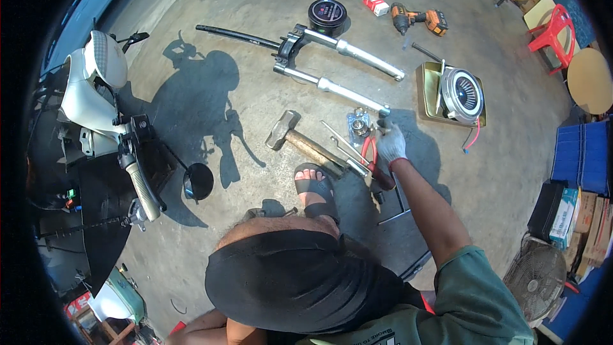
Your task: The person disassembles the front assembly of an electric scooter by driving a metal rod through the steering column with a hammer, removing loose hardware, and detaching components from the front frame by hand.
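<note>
My right hand (390, 143), in a white work glove with dark fingertips, reaches low over the floor. Its fingers are curled together beside the lower end of a motorcycle front fork (348, 92); what they hold, if anything, is hidden. Just left of the glove are red-handled pliers (366, 148) and a clear blister pack (359, 125) with a round metal part. A sledgehammer (306, 147) with a wooden handle lies near my sandalled foot, alongside several wrenches (345, 145). Bare skin of my left arm (246, 333) shows at the lower edge; my left hand is out of view.
A white motorbike (96, 105) stands at the left. Farther off are a round black tin (327, 15), a cordless drill (415, 19) and a red-and-white box (375, 5). A rectangular tin tray (429, 103) bears a round metal part. A fan (535, 278) stands lower right.
</note>
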`<state>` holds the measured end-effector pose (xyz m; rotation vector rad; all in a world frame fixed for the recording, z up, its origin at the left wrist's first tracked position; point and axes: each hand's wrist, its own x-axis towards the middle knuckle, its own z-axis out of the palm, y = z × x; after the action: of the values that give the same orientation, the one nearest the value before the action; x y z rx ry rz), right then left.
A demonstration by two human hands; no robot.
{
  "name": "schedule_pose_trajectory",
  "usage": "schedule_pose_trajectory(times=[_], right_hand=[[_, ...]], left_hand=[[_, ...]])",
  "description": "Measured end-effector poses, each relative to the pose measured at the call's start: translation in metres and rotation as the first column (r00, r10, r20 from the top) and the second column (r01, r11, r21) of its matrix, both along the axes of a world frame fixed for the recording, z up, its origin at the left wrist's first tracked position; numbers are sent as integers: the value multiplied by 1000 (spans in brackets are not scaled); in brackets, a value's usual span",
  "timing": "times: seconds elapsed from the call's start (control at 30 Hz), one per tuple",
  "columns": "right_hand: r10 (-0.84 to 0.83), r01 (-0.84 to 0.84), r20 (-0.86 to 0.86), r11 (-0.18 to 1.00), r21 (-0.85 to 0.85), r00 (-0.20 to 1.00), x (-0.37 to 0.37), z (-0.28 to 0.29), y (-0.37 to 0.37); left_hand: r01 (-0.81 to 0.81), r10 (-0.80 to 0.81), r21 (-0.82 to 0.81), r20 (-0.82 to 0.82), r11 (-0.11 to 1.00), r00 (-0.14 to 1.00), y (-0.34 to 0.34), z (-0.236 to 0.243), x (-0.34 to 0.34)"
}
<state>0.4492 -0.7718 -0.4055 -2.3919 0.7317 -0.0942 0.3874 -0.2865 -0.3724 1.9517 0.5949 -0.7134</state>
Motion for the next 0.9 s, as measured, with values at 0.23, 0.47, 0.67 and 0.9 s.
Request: schedule_pose_trajectory(times=[0.23,0.47,0.67,0.9], right_hand=[[-76,77,-16,997,14,997,18,-8,9],[84,-85,-6,991,-99,996,35,-2,3],[336,-374,-194,903,-214,922,62,23,8],[442,-585,-422,748,-315,792,82,23,3]], left_hand=[[13,-13,-6,-9,1000,1000,-1,-4,3],[28,-28,-12,-14,1000,1000,-3,-9,5],[38,-38,-14,-15,999,999,-3,-12,5],[45,-45,-18,-12,999,999,-3,-12,5]])
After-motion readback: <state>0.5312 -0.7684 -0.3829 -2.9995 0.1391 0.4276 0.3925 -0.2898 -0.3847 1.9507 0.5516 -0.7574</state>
